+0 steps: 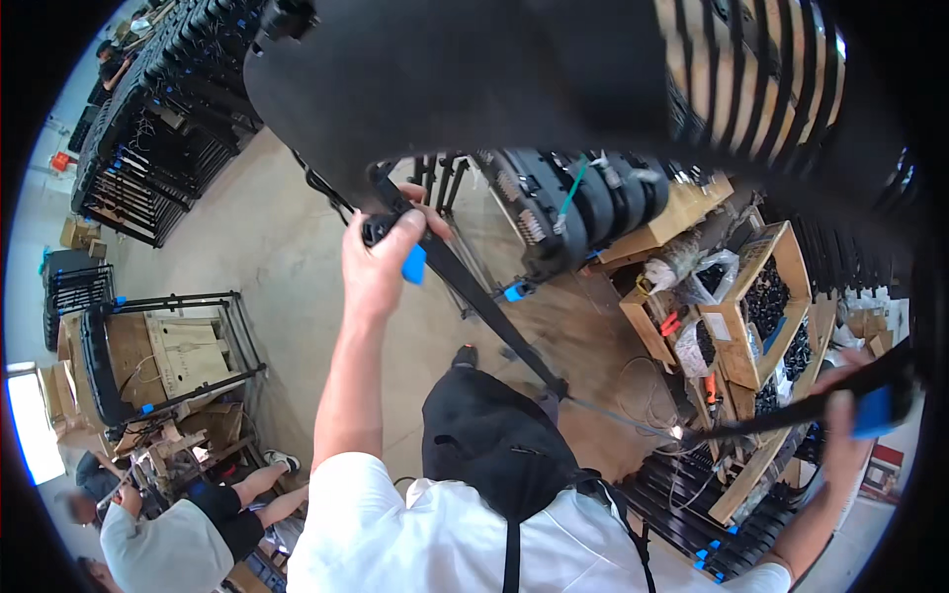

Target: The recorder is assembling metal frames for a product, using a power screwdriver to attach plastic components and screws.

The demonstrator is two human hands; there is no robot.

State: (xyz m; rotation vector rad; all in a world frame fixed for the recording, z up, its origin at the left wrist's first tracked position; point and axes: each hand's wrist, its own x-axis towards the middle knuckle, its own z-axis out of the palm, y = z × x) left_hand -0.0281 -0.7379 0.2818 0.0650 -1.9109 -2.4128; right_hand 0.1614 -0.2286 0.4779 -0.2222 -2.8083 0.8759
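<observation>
A large black frame with a broad smooth panel (465,79) and curved slats (751,69) fills the top of the view, close to the camera and partly blurred. My left hand (381,262) is closed round a black bracket at the upper end of a leg bar (484,301); a blue tab (414,265) hangs beside its fingers. Far to the right, my right hand (843,435) grips another black bar (791,415) of the frame, next to a blue wrap (872,413). Motion softens its fingers.
Wooden bins (761,296) of small black parts stand at right, with red-handled pliers (672,322) nearby. Stacked black frames (593,198) stand ahead, more (148,138) at far left. A co-worker (178,534) bends at lower left, near a rack (188,306).
</observation>
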